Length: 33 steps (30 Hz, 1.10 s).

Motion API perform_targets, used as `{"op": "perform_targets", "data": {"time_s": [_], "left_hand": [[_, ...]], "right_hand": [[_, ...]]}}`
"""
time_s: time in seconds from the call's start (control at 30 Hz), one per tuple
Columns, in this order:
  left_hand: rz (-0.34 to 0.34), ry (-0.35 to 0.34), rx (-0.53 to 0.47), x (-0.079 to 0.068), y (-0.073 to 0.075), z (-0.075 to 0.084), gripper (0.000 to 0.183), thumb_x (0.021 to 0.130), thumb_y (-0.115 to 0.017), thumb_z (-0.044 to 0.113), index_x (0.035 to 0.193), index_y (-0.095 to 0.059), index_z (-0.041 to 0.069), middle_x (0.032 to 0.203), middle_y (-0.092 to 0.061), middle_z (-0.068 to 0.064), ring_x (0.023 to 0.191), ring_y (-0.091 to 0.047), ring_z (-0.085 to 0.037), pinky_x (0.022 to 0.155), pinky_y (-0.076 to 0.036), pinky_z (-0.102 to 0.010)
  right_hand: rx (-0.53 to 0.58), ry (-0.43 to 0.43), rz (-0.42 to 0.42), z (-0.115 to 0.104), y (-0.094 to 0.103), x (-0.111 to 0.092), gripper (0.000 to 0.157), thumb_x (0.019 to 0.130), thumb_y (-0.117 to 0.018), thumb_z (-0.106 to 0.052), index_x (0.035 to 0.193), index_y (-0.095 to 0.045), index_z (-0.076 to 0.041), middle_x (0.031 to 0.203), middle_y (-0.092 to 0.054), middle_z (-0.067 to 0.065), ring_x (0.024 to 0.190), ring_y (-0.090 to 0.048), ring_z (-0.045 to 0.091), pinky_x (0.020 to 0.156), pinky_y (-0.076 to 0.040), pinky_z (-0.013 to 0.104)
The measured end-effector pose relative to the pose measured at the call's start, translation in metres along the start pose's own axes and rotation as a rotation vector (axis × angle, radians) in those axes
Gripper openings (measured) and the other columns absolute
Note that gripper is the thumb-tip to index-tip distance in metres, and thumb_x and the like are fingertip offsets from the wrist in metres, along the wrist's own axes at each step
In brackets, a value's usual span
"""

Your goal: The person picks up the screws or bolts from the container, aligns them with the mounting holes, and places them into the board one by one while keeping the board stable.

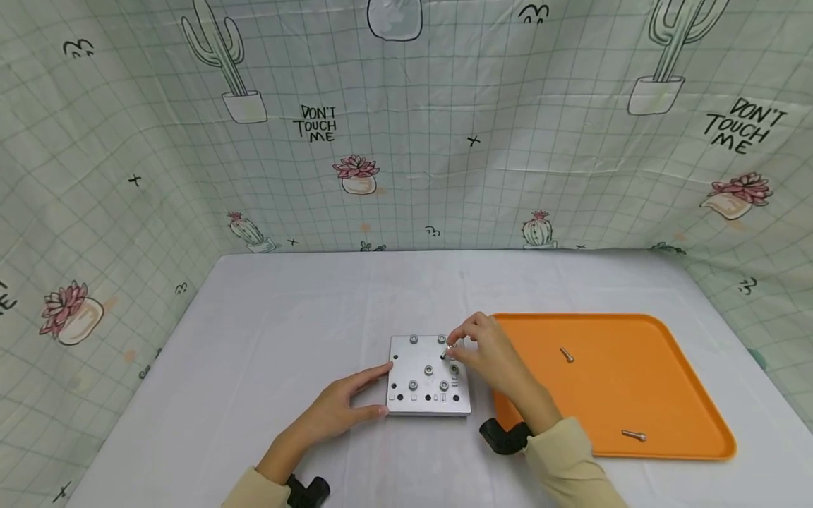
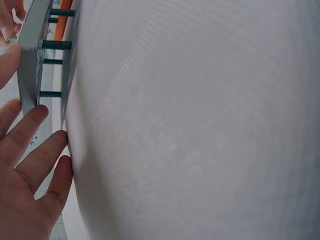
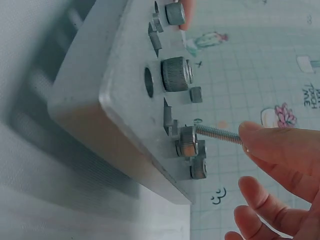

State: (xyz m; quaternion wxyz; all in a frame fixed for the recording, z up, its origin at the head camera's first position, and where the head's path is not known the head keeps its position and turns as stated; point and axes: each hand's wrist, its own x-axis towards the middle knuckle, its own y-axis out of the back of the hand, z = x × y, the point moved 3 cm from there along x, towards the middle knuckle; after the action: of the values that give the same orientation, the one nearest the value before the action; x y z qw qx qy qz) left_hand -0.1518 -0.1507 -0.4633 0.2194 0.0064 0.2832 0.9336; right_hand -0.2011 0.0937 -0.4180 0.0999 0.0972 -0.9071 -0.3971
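Observation:
A silver metal plate (image 1: 406, 363) with holes and several socket-head screws standing in it lies in front of me. My left hand (image 1: 339, 408) touches the plate's left edge with thumb and fingers extended. In the left wrist view, threaded screw shanks (image 2: 57, 45) stick out from the plate's underside, above the cloth. My right hand (image 1: 492, 356) pinches another screw (image 3: 220, 134) between thumb and finger over the upper right part of the plate. Its threaded end points towards the plate; whether it is in a hole I cannot tell. The fingertips hide its head.
An orange tray (image 1: 610, 324) stands on the right of the white-covered table (image 1: 305, 303), close to the plate. Two loose screws lie in it, one screw (image 1: 567, 355) towards the back and one screw (image 1: 634, 435) near the front. A patterned curtain (image 1: 406, 204) hangs behind the table.

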Motion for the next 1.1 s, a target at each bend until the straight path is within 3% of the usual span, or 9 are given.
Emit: {"op": "perform_targets", "data": {"time_s": [0.6,1.1], "left_hand": [[0.006,0.012,0.010,-0.001,0.000,0.000,0.064,0.080,-0.072,0.033,0.138,-0.047,0.023,0.144,-0.043,0.000,0.135,-0.037,-0.025,0.111,-0.031,-0.048],[0.006,0.018,0.012,-0.002,-0.001,0.000,0.063,0.080,-0.071,0.033,0.138,-0.046,0.024,0.144,-0.043,-0.003,0.136,-0.036,-0.027,0.112,-0.030,-0.050]], "right_hand": [[-0.044,-0.003,0.003,0.001,-0.008,0.001,0.007,0.079,-0.073,-0.013,0.084,-0.069,-0.014,0.093,-0.056,0.002,0.090,-0.048,0.020,0.077,-0.042,0.032],[-0.103,0.004,-0.012,0.000,-0.015,0.001,0.007,0.080,-0.072,-0.012,0.083,-0.075,-0.017,0.086,-0.054,0.000,0.084,-0.043,0.018,0.071,-0.034,0.028]]}}
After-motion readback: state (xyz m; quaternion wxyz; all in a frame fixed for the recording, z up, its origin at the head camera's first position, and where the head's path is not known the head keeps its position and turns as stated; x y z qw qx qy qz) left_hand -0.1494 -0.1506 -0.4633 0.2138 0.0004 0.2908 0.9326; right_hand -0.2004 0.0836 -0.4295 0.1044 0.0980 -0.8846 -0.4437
